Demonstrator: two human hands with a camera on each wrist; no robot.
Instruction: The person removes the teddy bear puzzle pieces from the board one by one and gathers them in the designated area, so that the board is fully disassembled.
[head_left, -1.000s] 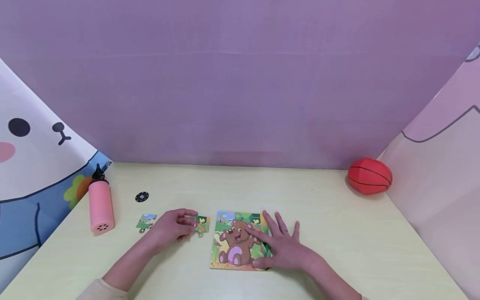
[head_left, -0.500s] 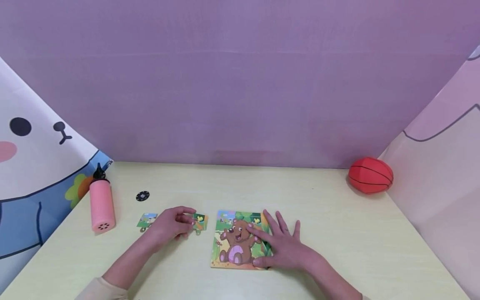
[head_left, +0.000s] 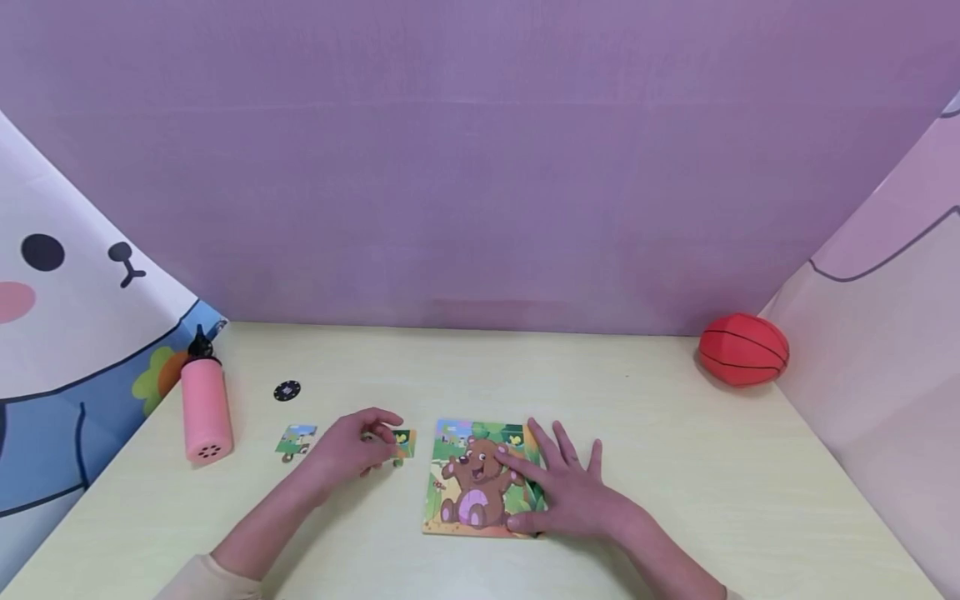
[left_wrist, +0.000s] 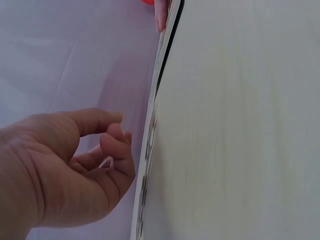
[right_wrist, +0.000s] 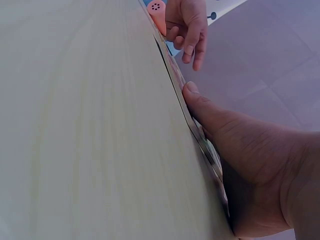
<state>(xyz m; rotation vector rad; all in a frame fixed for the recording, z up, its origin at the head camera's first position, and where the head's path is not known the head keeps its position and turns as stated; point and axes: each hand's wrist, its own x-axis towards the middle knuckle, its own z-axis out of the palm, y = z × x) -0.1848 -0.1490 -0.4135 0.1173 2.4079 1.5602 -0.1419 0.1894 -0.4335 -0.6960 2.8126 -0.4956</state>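
In the head view, a square bear picture puzzle [head_left: 474,496] lies flat on the table. My right hand [head_left: 573,492] is spread over its right side, with the thumb and index finger on the picture and the other fingers extended beyond it. Left of the puzzle is a loose green and orange jigsaw piece [head_left: 407,443], partly hidden by my left hand [head_left: 356,450]. That hand hovers above the table with loosely curled fingers, and the left wrist view shows nothing held between them. Another loose jigsaw piece [head_left: 296,440] lies near my left wrist.
A black round chip [head_left: 287,391] lies behind the loose pieces. Further left is a pink bottle [head_left: 206,410] with a black top. At the back right corner sits a red ball [head_left: 743,350] with black lines. Purple cloth [head_left: 480,167] hangs along the table's back edge.
The loose piece beside the puzzle shifted slightly left. My left hand has since moved a little right, over that piece. The right hand stays on the puzzle.
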